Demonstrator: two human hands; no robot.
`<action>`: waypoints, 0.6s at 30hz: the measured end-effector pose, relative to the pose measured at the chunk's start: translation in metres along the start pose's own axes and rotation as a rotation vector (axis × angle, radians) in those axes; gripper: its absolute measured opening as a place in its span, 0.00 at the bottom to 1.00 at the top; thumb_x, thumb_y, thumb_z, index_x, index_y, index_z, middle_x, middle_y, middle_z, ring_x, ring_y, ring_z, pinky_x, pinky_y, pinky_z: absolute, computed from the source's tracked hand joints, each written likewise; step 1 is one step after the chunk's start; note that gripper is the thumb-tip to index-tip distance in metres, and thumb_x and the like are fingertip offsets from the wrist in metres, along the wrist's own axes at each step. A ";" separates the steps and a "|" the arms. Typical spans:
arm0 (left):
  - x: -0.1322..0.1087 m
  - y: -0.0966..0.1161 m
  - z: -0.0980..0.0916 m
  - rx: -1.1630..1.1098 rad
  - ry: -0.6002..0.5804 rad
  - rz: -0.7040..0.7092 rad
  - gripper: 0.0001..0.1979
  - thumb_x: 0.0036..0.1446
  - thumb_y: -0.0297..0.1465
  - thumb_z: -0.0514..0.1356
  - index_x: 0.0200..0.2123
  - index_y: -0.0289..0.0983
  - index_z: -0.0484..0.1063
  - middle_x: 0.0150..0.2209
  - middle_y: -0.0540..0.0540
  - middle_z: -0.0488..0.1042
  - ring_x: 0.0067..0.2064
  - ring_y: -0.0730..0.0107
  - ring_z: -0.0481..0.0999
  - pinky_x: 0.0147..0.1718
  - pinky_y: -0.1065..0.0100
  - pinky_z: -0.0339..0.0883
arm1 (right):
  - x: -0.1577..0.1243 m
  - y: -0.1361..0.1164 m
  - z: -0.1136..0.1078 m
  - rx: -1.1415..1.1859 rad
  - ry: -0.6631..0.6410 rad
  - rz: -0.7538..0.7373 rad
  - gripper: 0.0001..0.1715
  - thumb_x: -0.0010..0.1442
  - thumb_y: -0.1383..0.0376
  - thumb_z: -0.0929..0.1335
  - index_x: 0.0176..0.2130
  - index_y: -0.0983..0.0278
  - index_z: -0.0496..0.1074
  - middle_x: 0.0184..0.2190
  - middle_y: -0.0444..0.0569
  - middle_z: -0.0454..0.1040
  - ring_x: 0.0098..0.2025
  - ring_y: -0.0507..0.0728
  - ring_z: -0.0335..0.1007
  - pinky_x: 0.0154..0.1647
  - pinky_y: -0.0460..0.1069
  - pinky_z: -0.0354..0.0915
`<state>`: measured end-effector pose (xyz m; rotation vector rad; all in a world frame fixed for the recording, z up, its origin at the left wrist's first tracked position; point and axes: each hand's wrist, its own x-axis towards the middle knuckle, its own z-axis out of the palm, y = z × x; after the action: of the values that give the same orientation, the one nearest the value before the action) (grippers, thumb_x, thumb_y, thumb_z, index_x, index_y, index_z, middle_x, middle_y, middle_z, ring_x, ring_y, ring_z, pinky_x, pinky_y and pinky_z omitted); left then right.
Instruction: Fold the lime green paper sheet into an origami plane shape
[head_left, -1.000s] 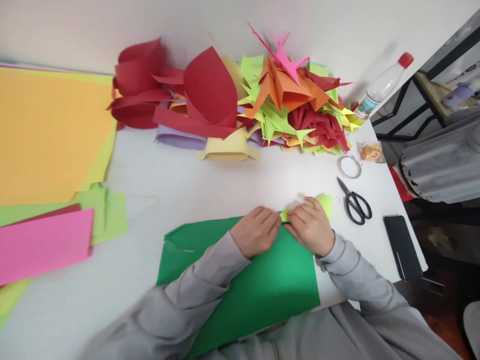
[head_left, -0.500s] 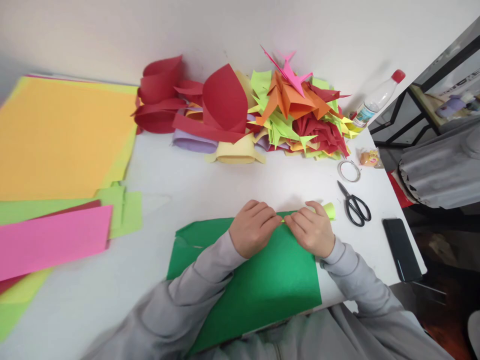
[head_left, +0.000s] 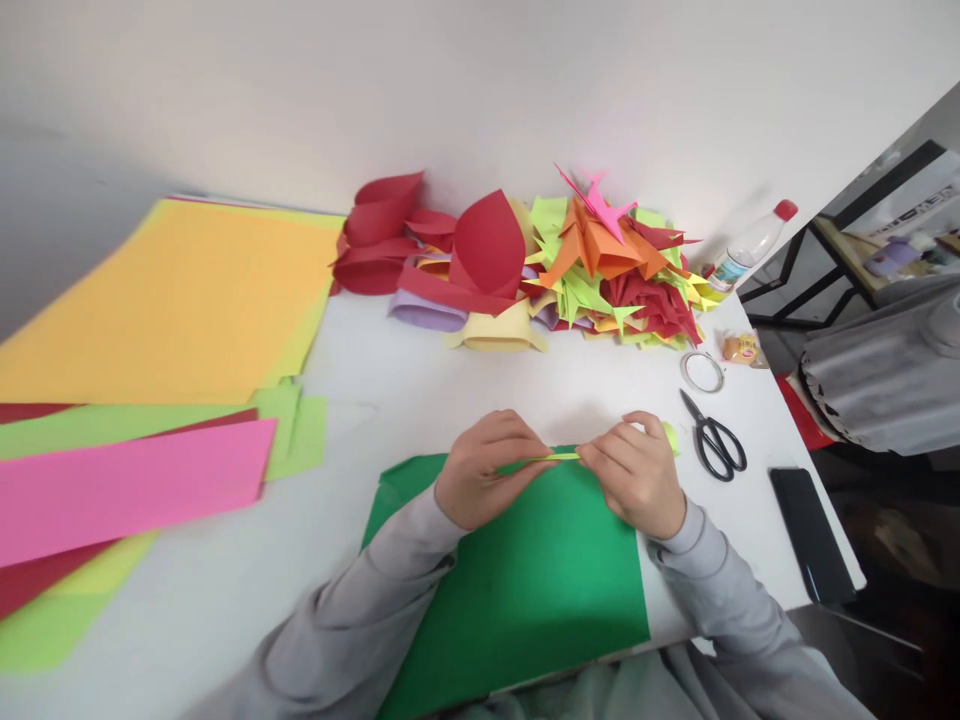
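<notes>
Between my two hands runs a thin lime-green strip of paper (head_left: 562, 457), seen nearly edge-on. My left hand (head_left: 487, 468) pinches its left end between thumb and fingers. At the other end my right hand (head_left: 637, 475) is closed on the paper, its fingers hiding much of it. A pale green curled part shows just past the right hand. Under both hands lies a large dark green sheet (head_left: 540, 580), its far left corner creased. Black-handled scissors (head_left: 716, 440) rest on the white table to the right of my right hand.
Yellow-orange sheets (head_left: 187, 300) and a pink strip (head_left: 150, 485) lie at the left. Along the wall sit red curled paper pieces (head_left: 487, 245) and a heap of folded paper (head_left: 600, 250). At the right are a tape roll (head_left: 703, 371), a bottle (head_left: 746, 250) and a black phone (head_left: 811, 535).
My hands have moved slightly apart, and more of the lime-green strip shows between them. The left thumb now extends below the strip. The head view has shifted, so the table things sit lower.
</notes>
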<state>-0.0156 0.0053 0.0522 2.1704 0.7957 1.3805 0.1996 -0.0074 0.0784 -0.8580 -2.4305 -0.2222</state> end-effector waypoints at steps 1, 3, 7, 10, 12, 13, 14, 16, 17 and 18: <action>-0.001 0.001 0.000 -0.077 0.028 -0.068 0.02 0.53 0.25 0.64 0.30 0.37 0.75 0.26 0.47 0.75 0.28 0.71 0.72 0.28 0.68 0.67 | 0.001 -0.001 0.000 0.021 0.005 0.016 0.08 0.62 0.73 0.62 0.38 0.65 0.70 0.26 0.45 0.73 0.30 0.52 0.63 0.45 0.54 0.57; -0.001 0.004 0.000 -0.236 0.085 -0.204 0.02 0.50 0.26 0.67 0.29 0.37 0.77 0.25 0.47 0.75 0.27 0.71 0.73 0.25 0.69 0.67 | 0.002 -0.003 -0.002 0.078 0.023 0.049 0.07 0.61 0.73 0.63 0.38 0.65 0.70 0.27 0.45 0.74 0.30 0.52 0.64 0.46 0.54 0.57; -0.002 0.009 0.006 -0.516 0.197 -0.349 0.05 0.47 0.30 0.70 0.29 0.36 0.79 0.25 0.45 0.75 0.27 0.69 0.73 0.24 0.68 0.67 | 0.004 -0.008 -0.005 0.207 0.062 0.127 0.07 0.62 0.72 0.63 0.37 0.65 0.71 0.28 0.45 0.74 0.31 0.51 0.66 0.45 0.54 0.58; -0.001 0.011 0.010 -0.632 0.234 -0.373 0.07 0.46 0.31 0.70 0.31 0.37 0.81 0.25 0.45 0.74 0.27 0.69 0.73 0.23 0.69 0.66 | 0.005 -0.012 -0.005 0.280 0.069 0.178 0.08 0.63 0.72 0.62 0.37 0.65 0.71 0.28 0.46 0.74 0.30 0.52 0.66 0.42 0.53 0.58; 0.000 0.012 0.011 -0.657 0.216 -0.380 0.05 0.48 0.31 0.69 0.31 0.38 0.81 0.25 0.45 0.74 0.25 0.71 0.72 0.22 0.70 0.65 | 0.003 -0.013 -0.004 0.306 0.060 0.197 0.09 0.63 0.71 0.62 0.37 0.65 0.71 0.28 0.46 0.74 0.30 0.52 0.66 0.41 0.53 0.59; 0.000 0.011 0.012 -0.658 0.207 -0.385 0.04 0.48 0.31 0.69 0.31 0.38 0.81 0.24 0.45 0.74 0.24 0.72 0.71 0.21 0.70 0.64 | 0.003 -0.013 -0.003 0.311 0.055 0.202 0.09 0.63 0.71 0.62 0.37 0.65 0.71 0.27 0.46 0.74 0.30 0.52 0.66 0.41 0.53 0.59; 0.000 0.011 0.012 -0.656 0.204 -0.393 0.04 0.48 0.30 0.69 0.30 0.38 0.82 0.24 0.46 0.73 0.24 0.72 0.70 0.21 0.70 0.64 | 0.002 -0.014 -0.003 0.310 0.053 0.206 0.09 0.63 0.71 0.62 0.37 0.64 0.72 0.27 0.46 0.73 0.30 0.52 0.66 0.41 0.52 0.59; -0.002 0.009 0.012 -0.659 0.214 -0.415 0.04 0.48 0.30 0.69 0.30 0.38 0.82 0.22 0.46 0.73 0.23 0.72 0.70 0.20 0.70 0.63 | 0.001 -0.014 -0.002 0.298 0.057 0.207 0.10 0.64 0.70 0.62 0.36 0.64 0.72 0.27 0.46 0.73 0.30 0.52 0.66 0.40 0.52 0.58; -0.003 0.008 0.013 -0.667 0.223 -0.427 0.04 0.47 0.30 0.69 0.30 0.39 0.82 0.22 0.46 0.73 0.23 0.72 0.70 0.20 0.70 0.62 | 0.001 -0.014 -0.002 0.293 0.059 0.207 0.10 0.64 0.70 0.62 0.36 0.64 0.72 0.27 0.46 0.73 0.30 0.52 0.66 0.40 0.52 0.58; -0.004 0.007 0.014 -0.679 0.229 -0.441 0.04 0.47 0.30 0.69 0.30 0.39 0.82 0.22 0.47 0.73 0.23 0.73 0.69 0.20 0.71 0.62 | 0.001 -0.014 -0.002 0.288 0.062 0.207 0.10 0.64 0.70 0.62 0.36 0.64 0.72 0.27 0.46 0.73 0.30 0.52 0.66 0.39 0.52 0.58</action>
<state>-0.0028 -0.0032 0.0482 1.2536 0.6931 1.4069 0.1911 -0.0191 0.0811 -0.9445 -2.2252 0.1722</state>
